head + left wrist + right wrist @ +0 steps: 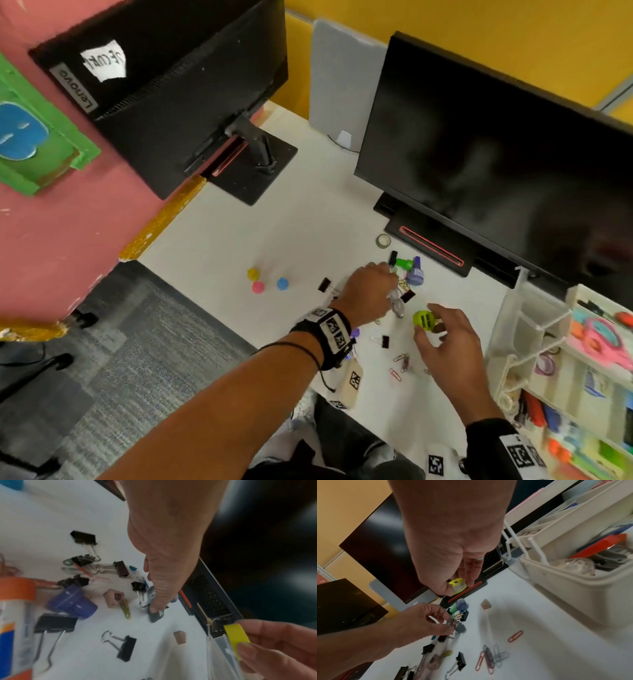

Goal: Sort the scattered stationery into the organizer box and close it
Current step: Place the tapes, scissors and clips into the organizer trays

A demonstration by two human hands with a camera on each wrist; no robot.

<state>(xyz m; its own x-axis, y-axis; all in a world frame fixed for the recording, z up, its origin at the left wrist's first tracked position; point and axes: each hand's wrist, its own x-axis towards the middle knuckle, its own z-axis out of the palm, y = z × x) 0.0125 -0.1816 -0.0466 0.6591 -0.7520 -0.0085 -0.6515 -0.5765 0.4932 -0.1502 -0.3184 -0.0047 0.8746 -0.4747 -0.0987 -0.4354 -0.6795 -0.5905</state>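
My left hand (pixel 388 293) reaches over the pile of stationery on the white desk and pinches a small grey metal clip (pixel 155 614) between thumb and fingers; the same clip (pixel 460 628) shows in the right wrist view. Just to its right, my right hand (pixel 430 327) holds a small yellow-green tape roll (pixel 423 319) above the desk by its rim. The white organizer box (pixel 534 329) stands open at the right with several filled compartments. Black binder clips (pixel 125 647) and coloured paper clips (pixel 491 657) lie scattered under and around both hands.
A purple stamp (pixel 416 272), a green item (pixel 404 263) and a clear tape roll (pixel 383 241) lie by the right monitor's base (pixel 431 245). Three coloured pins (pixel 258 287) sit to the left. An orange-capped glue stick (pixel 15 615) and wooden cubes (pixel 114 599) lie near.
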